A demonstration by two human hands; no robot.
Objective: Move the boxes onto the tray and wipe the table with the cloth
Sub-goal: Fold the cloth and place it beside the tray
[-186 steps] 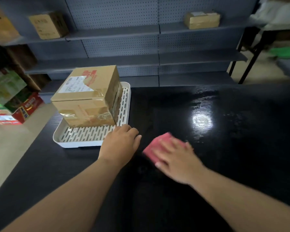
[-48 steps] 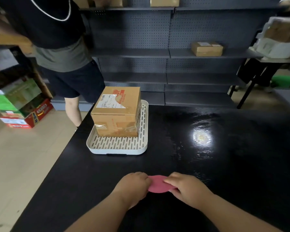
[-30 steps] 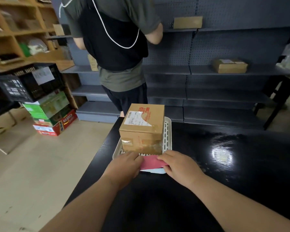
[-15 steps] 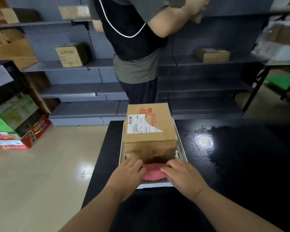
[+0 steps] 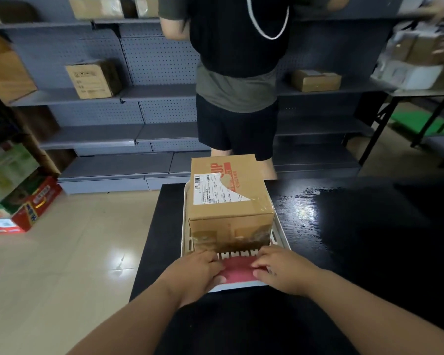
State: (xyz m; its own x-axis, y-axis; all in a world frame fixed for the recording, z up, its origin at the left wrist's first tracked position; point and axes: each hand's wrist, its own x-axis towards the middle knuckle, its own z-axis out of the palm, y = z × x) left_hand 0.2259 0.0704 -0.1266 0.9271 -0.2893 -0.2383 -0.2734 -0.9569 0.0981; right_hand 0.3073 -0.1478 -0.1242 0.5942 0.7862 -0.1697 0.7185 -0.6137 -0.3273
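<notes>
A brown cardboard box (image 5: 228, 201) with a white label stands on the white slotted tray (image 5: 280, 236) at the far left end of the black table (image 5: 356, 252). The red cloth (image 5: 237, 274) lies folded on the tray's near end, just in front of the box. My left hand (image 5: 196, 274) holds the cloth's left end, thumb on top. My right hand (image 5: 286, 274) holds its right end with bent fingers over it. Both ends of the cloth are hidden under my hands.
A person (image 5: 237, 93) stands close behind the table's far edge, facing grey shelves (image 5: 100, 94) that hold cardboard boxes. Coloured cartons (image 5: 18, 190) are stacked on the floor at the left. The table's left edge lies just beside the tray.
Both hands carried the cloth from the table's near edge to the tray. Since half a second ago it has come down flat on the tray's front end.
</notes>
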